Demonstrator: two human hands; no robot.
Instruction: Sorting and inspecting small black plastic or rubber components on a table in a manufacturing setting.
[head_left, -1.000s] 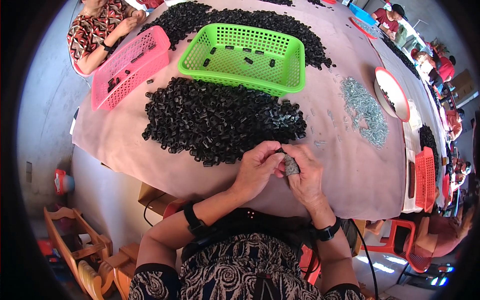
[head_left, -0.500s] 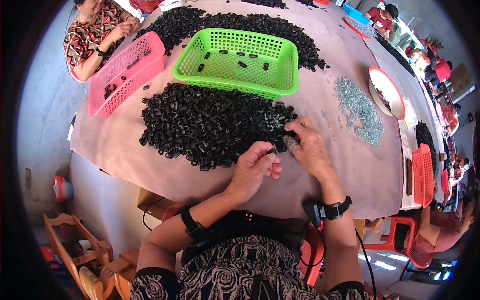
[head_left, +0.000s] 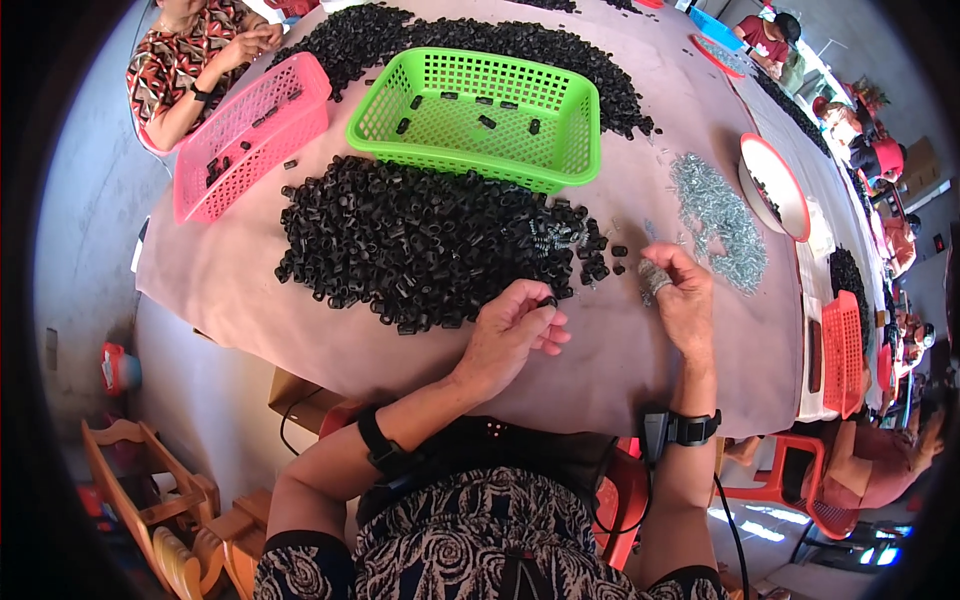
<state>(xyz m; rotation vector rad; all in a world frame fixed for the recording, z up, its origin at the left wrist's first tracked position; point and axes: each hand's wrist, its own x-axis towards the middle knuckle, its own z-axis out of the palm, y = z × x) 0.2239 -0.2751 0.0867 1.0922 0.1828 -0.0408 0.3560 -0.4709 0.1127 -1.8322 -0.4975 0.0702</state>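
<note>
In the head view, the left hand (head_left: pixel 512 335) sits just below the middle of the frame with its fingers curled together, pinching a small black plastic piece (head_left: pixel 547 301) between thumb and forefinger at the lower edge of the big black pile (head_left: pixel 420 240). The right hand (head_left: pixel 680 295), right of centre, is closed loosely around a small cluster of silvery screws (head_left: pixel 652 278), its fingers bent over them; it hovers between the black pile and the heap of loose screws (head_left: pixel 718 220) spread at centre right on the table (head_left: pixel 640 370). Both hands are a little apart from each other, so piece and screw look not yet joined. As for progress, the green basket (head_left: pixel 480 115) in the upper middle holds only a few scattered black pieces on its floor, while the pile in front of it is large, so by my reading most of the work remains. A pink basket (head_left: pixel 250 130) at upper left holds a few more black pieces, beside another person's patterned sleeve (head_left: pixel 180 65). A further black heap (head_left: pixel 480 40) lies behind the green basket, and a white bowl with a red rim (head_left: pixel 775 185) stands at the right.
</note>
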